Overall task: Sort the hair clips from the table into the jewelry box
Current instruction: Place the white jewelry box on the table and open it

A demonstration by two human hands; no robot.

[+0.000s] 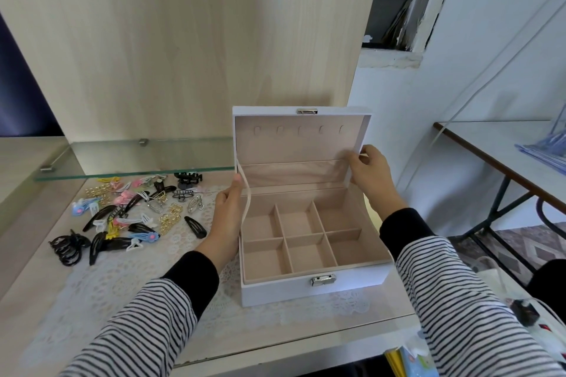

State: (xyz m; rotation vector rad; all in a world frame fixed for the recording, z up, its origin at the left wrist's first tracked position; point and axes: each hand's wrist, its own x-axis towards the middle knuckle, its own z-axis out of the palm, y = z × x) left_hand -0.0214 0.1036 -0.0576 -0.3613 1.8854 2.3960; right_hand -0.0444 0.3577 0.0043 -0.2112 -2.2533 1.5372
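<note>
A white jewelry box (275,292) stands open on the table, its lid (301,144) upright and several beige compartments inside showing nothing in them. My left hand (228,211) rests against the box's left side with the thumb up by the lid's left edge and ribbon stay. My right hand (370,173) pinches the lid's right edge. A pile of hair clips (131,214) lies to the left of the box: black snap clips, gold and silver ones, pink, blue and yellow ones, and black claw clips.
A lace mat (128,285) covers the table under the box and clips. A glass shelf (137,159) juts out just behind the clips. A wooden panel (183,55) rises at the back. Another table (502,150) stands at the right; cables and a power strip (533,315) lie near the right edge.
</note>
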